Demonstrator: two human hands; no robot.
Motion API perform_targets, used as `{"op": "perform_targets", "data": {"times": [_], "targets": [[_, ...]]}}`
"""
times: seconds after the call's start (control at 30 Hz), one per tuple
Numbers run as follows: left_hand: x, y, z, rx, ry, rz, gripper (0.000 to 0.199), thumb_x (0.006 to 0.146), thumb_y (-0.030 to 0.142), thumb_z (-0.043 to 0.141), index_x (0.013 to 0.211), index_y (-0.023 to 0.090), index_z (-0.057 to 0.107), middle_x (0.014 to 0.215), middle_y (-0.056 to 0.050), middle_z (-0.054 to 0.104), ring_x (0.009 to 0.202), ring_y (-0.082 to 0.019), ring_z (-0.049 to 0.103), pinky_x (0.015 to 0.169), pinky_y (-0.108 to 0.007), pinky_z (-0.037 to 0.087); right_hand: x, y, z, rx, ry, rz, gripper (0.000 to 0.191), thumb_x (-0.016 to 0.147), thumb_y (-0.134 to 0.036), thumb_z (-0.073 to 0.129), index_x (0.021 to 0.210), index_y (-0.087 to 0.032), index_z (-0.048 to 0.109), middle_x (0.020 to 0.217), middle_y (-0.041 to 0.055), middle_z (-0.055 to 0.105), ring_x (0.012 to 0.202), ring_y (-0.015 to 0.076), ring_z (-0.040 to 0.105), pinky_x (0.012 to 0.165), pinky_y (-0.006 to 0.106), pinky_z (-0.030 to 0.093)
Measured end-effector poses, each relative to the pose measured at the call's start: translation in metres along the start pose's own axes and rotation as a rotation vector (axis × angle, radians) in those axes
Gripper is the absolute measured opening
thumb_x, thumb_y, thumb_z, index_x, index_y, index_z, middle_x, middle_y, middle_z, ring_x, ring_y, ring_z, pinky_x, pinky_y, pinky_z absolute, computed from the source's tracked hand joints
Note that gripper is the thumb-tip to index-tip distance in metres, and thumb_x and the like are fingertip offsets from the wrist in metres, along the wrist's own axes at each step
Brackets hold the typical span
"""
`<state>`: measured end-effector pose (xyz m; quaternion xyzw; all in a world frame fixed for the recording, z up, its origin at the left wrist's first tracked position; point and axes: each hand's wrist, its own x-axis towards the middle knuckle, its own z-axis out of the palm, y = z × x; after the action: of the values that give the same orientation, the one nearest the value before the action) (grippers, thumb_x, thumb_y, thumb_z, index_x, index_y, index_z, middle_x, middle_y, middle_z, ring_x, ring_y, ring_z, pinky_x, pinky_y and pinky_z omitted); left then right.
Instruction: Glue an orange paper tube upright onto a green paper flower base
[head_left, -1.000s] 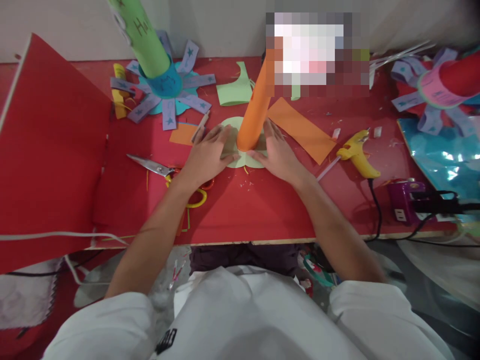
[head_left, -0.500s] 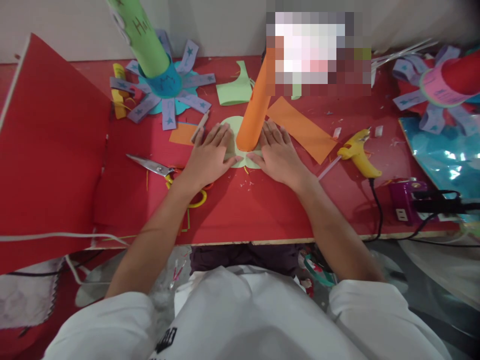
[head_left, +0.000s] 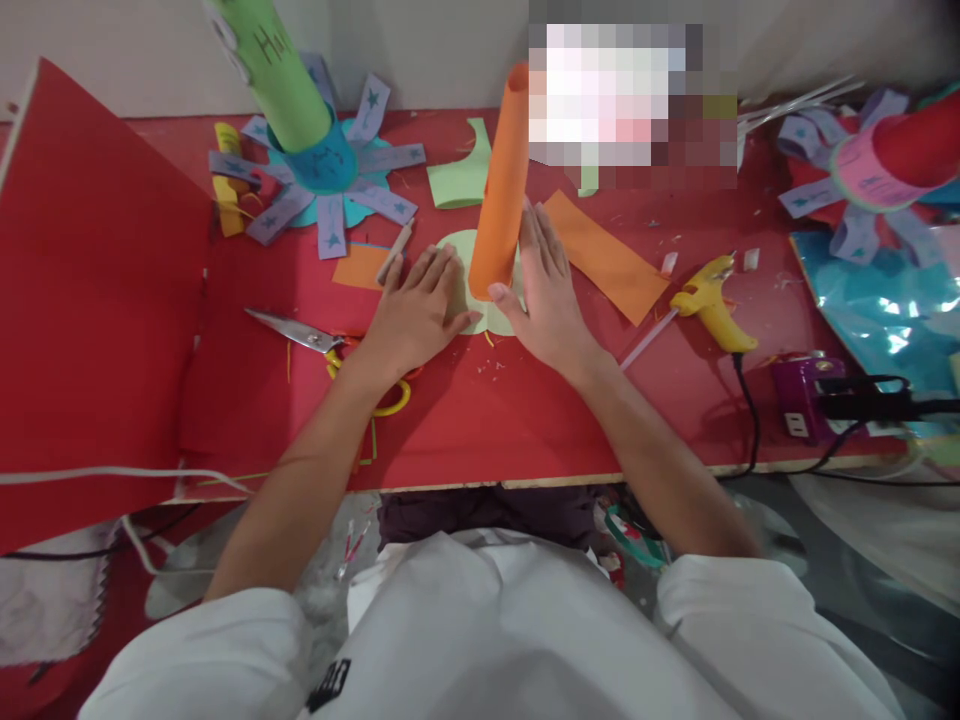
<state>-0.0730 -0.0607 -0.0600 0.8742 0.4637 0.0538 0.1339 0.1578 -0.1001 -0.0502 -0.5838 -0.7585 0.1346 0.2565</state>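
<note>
An orange paper tube stands upright on a pale green paper base in the middle of the red table. My left hand lies flat on the left part of the green base, fingers spread. My right hand is turned on edge against the tube's right side, thumb touching its bottom rim, fingers straight.
Scissors lie left of my left hand. A yellow glue gun rests at the right, its cable running to a purple power strip. An orange paper strip, a green tube craft, a red paper sheet and shiny blue foil surround the spot.
My right hand lifted off the green base and turned onto its edge against the tube. The tube now stands straighter. My left hand stayed flat on the base.
</note>
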Motion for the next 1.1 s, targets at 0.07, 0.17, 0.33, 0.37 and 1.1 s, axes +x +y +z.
{"op": "perform_targets", "data": {"times": [0.07, 0.17, 0.33, 0.37, 1.1], "targets": [[0.0, 0.001, -0.001, 0.001, -0.003, 0.0, 0.086, 0.113, 0.069, 0.041, 0.181, 0.018, 0.027, 0.189, -0.016, 0.023, 0.178, -0.035, 0.021, 0.146, -0.059, 0.008, 0.001, 0.002, 0.003, 0.004, 0.0, -0.033, 0.087, 0.113, -0.068, 0.033, 0.184, -0.027, 0.004, 0.191, 0.0052, 0.022, 0.18, 0.0292, 0.005, 0.147, 0.061, 0.019], [0.0, 0.001, -0.001, 0.0, 0.002, 0.007, 0.085, 0.113, 0.068, 0.041, 0.181, 0.018, 0.027, 0.189, -0.016, 0.023, 0.178, -0.035, 0.02, 0.145, -0.06, 0.008, 0.001, 0.001, 0.003, 0.002, 0.004, -0.063, 0.088, 0.113, -0.068, 0.033, 0.184, -0.023, 0.005, 0.192, 0.0077, 0.02, 0.18, 0.0301, 0.005, 0.146, 0.061, 0.018], [-0.001, 0.002, -0.001, 0.006, 0.0, 0.008, 0.084, 0.114, 0.066, 0.041, 0.181, 0.016, 0.026, 0.189, -0.017, 0.023, 0.178, -0.036, 0.02, 0.145, -0.061, 0.007, 0.001, 0.001, 0.002, -0.027, -0.012, -0.041, 0.086, 0.115, -0.066, 0.03, 0.184, -0.023, 0.002, 0.192, 0.0072, 0.016, 0.18, 0.0284, 0.005, 0.147, 0.06, 0.019], [0.0, 0.002, -0.001, 0.011, -0.003, 0.006, 0.084, 0.114, 0.065, 0.041, 0.181, 0.016, 0.027, 0.189, -0.017, 0.023, 0.178, -0.036, 0.02, 0.145, -0.061, 0.007, 0.001, 0.001, 0.003, -0.034, -0.015, -0.038, 0.086, 0.115, -0.066, 0.03, 0.184, -0.023, 0.002, 0.193, 0.007, 0.016, 0.18, 0.0281, 0.005, 0.147, 0.059, 0.019], [-0.001, 0.009, -0.008, 0.011, -0.027, -0.02, 0.08, 0.113, 0.055, 0.047, 0.181, 0.017, 0.027, 0.189, -0.015, 0.024, 0.178, -0.035, 0.02, 0.146, -0.062, 0.008, 0.001, 0.027, -0.015, -0.089, -0.156, -0.132, 0.083, 0.113, -0.057, 0.045, 0.183, -0.025, 0.015, 0.19, 0.0107, 0.027, 0.178, 0.0358, 0.018, 0.144, 0.068, 0.017]]}}
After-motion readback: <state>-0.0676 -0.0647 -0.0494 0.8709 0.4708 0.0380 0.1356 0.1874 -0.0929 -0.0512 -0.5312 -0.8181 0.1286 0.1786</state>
